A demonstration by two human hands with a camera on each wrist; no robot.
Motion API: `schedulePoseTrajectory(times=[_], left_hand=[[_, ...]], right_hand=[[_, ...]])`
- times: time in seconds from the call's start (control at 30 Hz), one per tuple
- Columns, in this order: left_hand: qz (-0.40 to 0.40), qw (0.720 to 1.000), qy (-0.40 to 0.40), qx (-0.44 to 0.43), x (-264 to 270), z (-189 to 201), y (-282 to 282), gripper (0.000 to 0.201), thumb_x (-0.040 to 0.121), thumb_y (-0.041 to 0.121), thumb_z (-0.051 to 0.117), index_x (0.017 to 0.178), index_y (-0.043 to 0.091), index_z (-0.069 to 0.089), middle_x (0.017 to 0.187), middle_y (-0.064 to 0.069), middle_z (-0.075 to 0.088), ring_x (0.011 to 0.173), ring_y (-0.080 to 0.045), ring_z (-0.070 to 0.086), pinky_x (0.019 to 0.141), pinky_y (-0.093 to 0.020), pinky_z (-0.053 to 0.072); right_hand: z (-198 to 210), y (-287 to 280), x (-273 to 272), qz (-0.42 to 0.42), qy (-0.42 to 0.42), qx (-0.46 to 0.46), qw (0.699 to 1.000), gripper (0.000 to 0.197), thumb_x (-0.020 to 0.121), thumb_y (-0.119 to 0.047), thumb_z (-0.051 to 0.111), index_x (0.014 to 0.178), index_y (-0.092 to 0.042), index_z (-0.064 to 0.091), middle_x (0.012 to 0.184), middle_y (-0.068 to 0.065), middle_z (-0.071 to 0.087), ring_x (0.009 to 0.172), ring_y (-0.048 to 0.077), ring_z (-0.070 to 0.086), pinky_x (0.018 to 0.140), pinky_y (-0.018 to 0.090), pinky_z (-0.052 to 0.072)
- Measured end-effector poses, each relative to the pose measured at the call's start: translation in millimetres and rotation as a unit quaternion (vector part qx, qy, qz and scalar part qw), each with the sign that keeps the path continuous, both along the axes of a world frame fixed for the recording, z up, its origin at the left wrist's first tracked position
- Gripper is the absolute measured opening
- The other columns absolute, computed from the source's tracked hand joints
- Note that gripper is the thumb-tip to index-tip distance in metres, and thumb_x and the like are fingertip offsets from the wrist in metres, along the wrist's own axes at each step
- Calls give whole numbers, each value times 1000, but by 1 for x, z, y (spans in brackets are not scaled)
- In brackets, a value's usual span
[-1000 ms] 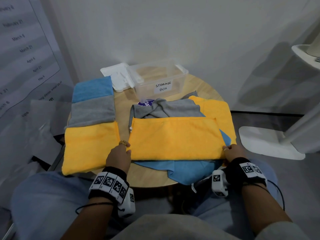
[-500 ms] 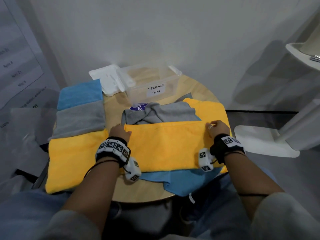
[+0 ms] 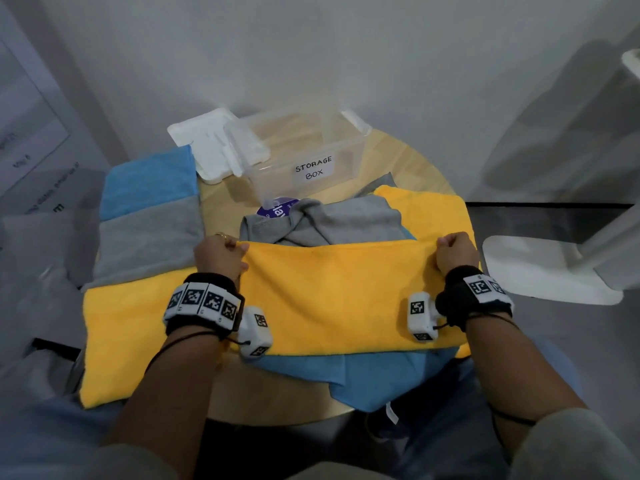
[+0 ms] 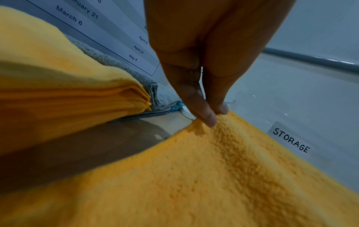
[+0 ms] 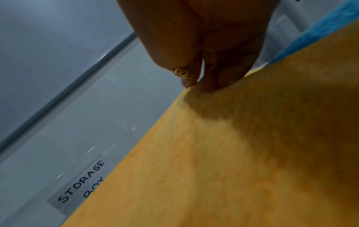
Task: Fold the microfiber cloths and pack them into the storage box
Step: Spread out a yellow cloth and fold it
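Our left hand [image 3: 221,255] pinches the far left corner of the yellow cloth [image 3: 332,292], thumb and fingertips [image 4: 208,119] closed on the edge; our right hand [image 3: 453,251] pinches the far right corner the same way, as the right wrist view shows. A second ago both hands held the near edge of this cloth, close to the table's near edge; half a second ago they were on their way across it. Now they grip the far edge, so the hold has changed from the near side to the far side. We judge that the first fold is already laid and that this new grip prepares the next one, most likely drawing the far edge back toward us to halve the cloth again.

The yellow cloth lies flat at the middle of the round table [image 3: 408,157], over a loose blue cloth [image 3: 377,379] that hangs off the near edge, with a crumpled grey cloth [image 3: 339,221] and another yellow cloth [image 3: 429,211] behind it. Along the table's left edge sit three folded cloths: a folded yellow cloth [image 3: 131,327] nearest us, then a folded grey cloth [image 3: 149,237], then a folded blue cloth [image 3: 152,178]. The storage box [image 3: 301,157] stands open at the far edge with its lid [image 3: 211,143] beside it on the left, and no cloth shows in it, so packing has not yet begun.
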State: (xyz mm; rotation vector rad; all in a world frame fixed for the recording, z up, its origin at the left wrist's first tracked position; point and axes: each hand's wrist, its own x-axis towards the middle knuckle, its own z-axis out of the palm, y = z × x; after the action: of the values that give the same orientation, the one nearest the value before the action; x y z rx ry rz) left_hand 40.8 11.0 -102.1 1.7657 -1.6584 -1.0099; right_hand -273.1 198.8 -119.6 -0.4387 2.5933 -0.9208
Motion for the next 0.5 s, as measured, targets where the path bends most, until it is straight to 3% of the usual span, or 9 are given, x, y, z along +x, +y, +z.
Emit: schedulePoseTrajectory(times=[0.1,0.17,0.27,0.3,0.37,0.4,0.43,0.5], left_hand=[[-14,999,-28,-11,-3,-6,-3,19,87,13,65,98,-3,66,93,-17,69,70,-32,69,75,-42,58],[-27,995,-94,-21,-4,-9,-2,21,89,12,60,104,-2,65,98,-20,68,84,-34,68,85,-41,55],[-66,980,-179,-60,-7,-6,13,37,90,5,52,126,-4,51,130,-23,49,115,-36,52,98,-38,41],[-96,976,-174,-91,-12,0,24,41,90,3,50,130,-6,46,137,-21,40,120,-32,47,101,-32,37],[-207,961,-103,-155,-28,9,56,48,91,1,47,138,-4,36,145,-16,32,127,-12,40,103,-11,27],[-294,938,-106,-151,-38,7,78,53,94,6,44,144,0,26,151,-14,24,135,-7,31,108,-13,23],[-374,904,-167,-119,-49,3,103,57,99,15,38,150,7,13,157,-11,7,144,-15,14,115,-25,17],[-451,837,-309,-16,-61,-20,137,58,102,34,24,151,24,-5,156,-4,-22,144,-29,-17,117,-47,2]], right_hand=[[6,-4,-1,1,32,-5,999,23,99,-19,40,113,-2,48,117,19,56,109,35,52,76,33,36],[9,-8,0,7,41,-8,999,22,97,-18,43,112,-3,50,119,19,56,109,35,52,77,34,37],[18,-7,10,25,55,-31,998,34,95,-20,50,124,-4,44,137,19,40,114,35,50,85,36,41],[20,-5,20,51,79,-51,994,41,95,-20,51,131,-4,40,144,18,32,120,34,46,88,36,40],[23,3,53,151,152,-84,973,48,96,-17,49,140,-6,35,154,14,17,133,26,32,98,36,36],[18,7,74,222,175,-84,956,49,96,-16,47,143,-8,33,157,12,11,138,22,25,103,36,33],[10,12,96,293,172,-60,939,51,97,-16,44,146,-10,29,158,12,5,142,22,18,108,38,27],[-9,20,128,376,116,65,917,54,100,-23,36,150,-18,16,159,8,-6,147,26,0,116,43,11]])
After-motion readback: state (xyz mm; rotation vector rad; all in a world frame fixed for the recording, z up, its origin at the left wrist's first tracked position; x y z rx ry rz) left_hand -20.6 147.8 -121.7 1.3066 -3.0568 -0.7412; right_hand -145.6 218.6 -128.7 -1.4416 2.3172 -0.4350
